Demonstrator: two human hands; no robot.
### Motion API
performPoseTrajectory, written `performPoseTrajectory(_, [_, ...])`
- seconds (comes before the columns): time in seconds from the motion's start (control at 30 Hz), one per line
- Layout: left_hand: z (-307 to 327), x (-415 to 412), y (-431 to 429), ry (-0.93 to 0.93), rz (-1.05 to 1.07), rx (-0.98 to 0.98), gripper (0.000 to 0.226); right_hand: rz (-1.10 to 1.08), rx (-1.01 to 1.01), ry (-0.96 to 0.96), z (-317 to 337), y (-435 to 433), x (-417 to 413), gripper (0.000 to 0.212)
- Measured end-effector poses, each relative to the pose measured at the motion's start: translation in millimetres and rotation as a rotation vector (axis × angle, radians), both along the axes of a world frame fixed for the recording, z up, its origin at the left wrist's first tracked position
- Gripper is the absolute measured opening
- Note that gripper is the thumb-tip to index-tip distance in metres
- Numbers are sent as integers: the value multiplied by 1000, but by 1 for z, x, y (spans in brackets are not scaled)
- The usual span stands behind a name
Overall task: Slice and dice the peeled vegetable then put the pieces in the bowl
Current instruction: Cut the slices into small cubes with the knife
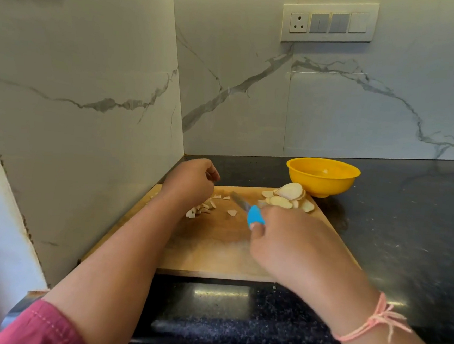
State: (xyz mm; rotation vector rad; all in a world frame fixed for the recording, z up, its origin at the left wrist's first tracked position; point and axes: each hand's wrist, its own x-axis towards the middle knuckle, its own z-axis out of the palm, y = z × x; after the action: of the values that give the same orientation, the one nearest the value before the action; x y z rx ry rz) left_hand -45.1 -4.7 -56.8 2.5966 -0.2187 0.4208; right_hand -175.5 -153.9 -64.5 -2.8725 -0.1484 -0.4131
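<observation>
A wooden cutting board [214, 247] lies on the dark counter. My right hand [291, 242] grips the blue handle of a small knife [255, 216], its blade pointing up-left over the board. My left hand [192, 181] hovers with curled fingers over a small heap of diced pale pieces [202, 209]; whether it holds any is hidden. One loose piece [232, 213] lies near the blade. A pile of round slices [289, 197] sits at the board's far right corner. A yellow bowl [322, 176] stands just behind that pile.
The black granite counter [405, 240] stretches to the right of the board. Marble-look walls close the corner on the left and behind. A switch panel [330, 22] is mounted on the back wall.
</observation>
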Motion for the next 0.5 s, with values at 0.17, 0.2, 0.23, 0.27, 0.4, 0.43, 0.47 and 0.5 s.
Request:
performPoseTrajectory(0.17, [-2, -5, -13, 304, -206, 122, 31, -86, 39, -51, -3, -29, 8, 29])
performPoseTrajectory(0.2, [-4, -4, -13, 327, -200, 154, 33, -89, 42, -53, -4, -31, 10, 31])
performPoseTrajectory(0.23, [-6, -2, -13, 329, -186, 168, 34, -90, 45, -55, -6, -32, 11, 32])
performPoseTrajectory(0.27, [-8, -1, -13, 318, -167, 176, 33, -92, 51, -56, -8, -32, 11, 34])
performPoseTrajectory(0.4, [-9, 3, -6, 203, 10, 261, 34, -83, 113, -55, -12, -33, 11, 36])
performPoseTrajectory(0.43, [-7, 3, -5, 165, 57, 280, 34, -77, 141, -52, -12, -34, 11, 37])
performPoseTrajectory(0.47, [-6, 2, -5, 134, 87, 289, 33, -72, 171, -45, -12, -35, 11, 38])
performPoseTrajectory(0.5, [-5, 2, -6, 107, 95, 284, 32, -67, 201, -37, -12, -36, 11, 39])
